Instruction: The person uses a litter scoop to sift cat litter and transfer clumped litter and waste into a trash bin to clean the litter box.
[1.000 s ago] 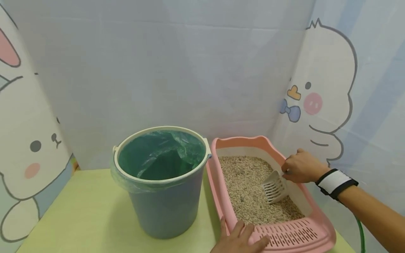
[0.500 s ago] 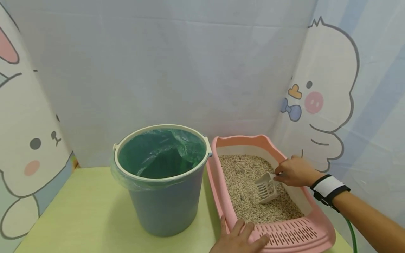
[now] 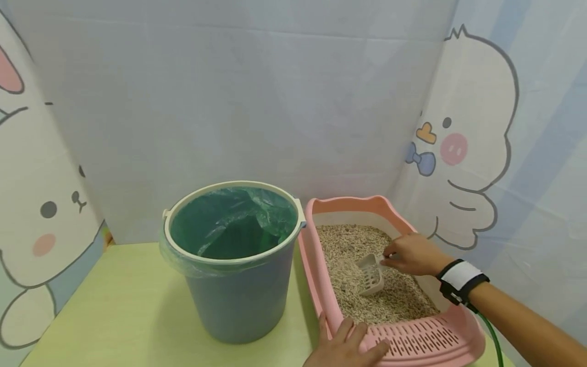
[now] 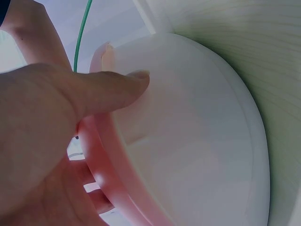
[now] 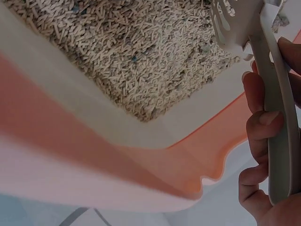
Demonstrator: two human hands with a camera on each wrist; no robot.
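From the head view, the pink litter tray (image 3: 458,334) sat on the yellow table (image 3: 114,306), and I will place everything by that tray. Just left of it stood a blue bucket (image 3: 238,300) with a green bag (image 3: 229,224) inside. I saw nothing in the bag, so I think no scooping had been finished. The right hand (image 3: 410,254) held the white scoop (image 3: 370,274) by its handle, down in the pellets (image 3: 348,244) in the middle of the tray. The scoop's long line ran from the hand toward the bucket side, mouth tipped down. The left hand (image 3: 346,349) gripped the tray's near rim.

From the left wrist view, the left thumb (image 4: 113,89) pressed on the tray's outer wall (image 4: 188,141), with the other fingers curled under the rim.

From the right wrist view, the right hand's fingers (image 5: 261,122) were wrapped around the scoop handle (image 5: 277,117). The slotted head (image 5: 230,19) pointed away from the hand, over the pellets.
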